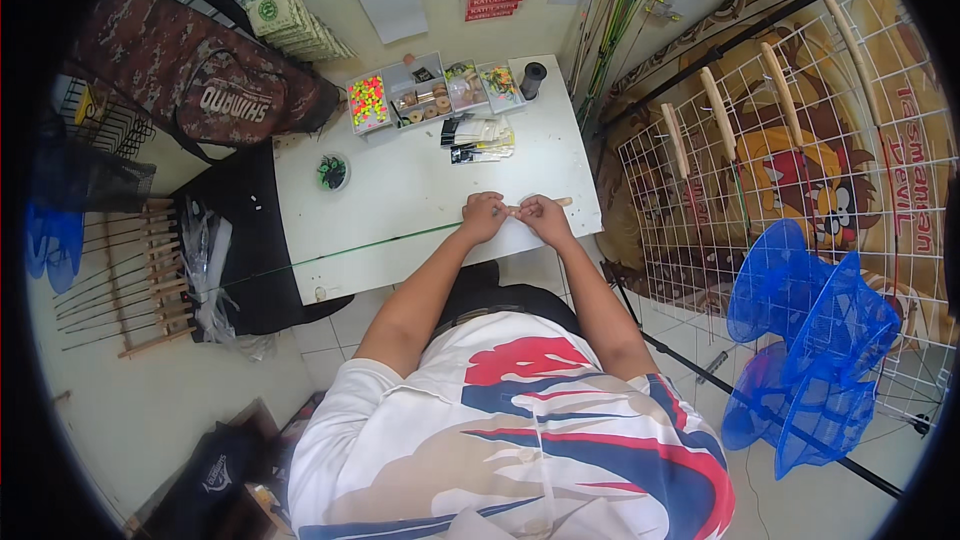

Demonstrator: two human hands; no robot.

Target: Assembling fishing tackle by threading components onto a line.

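Over the near right part of the white table [380,190], my two hands are close together on a thin green fishing rod [390,238]. The rod's shaft runs leftward from my left hand [484,217], past the table's left edge. A pale handle end [567,201] sticks out to the right of my right hand [543,219]. Both hands have their fingers curled in and pinched at the rod, fingertips nearly meeting. Any small part between the fingertips is too small to make out.
Farther back are a box of bright floats [368,103], a compartment tray [408,77], small packets [480,130] and a dark cylinder [534,80]. A round tub [333,173] stands at left. Wire racks [740,170] and blue nets [810,340] are at right; a camouflage bag [210,70] is at left.
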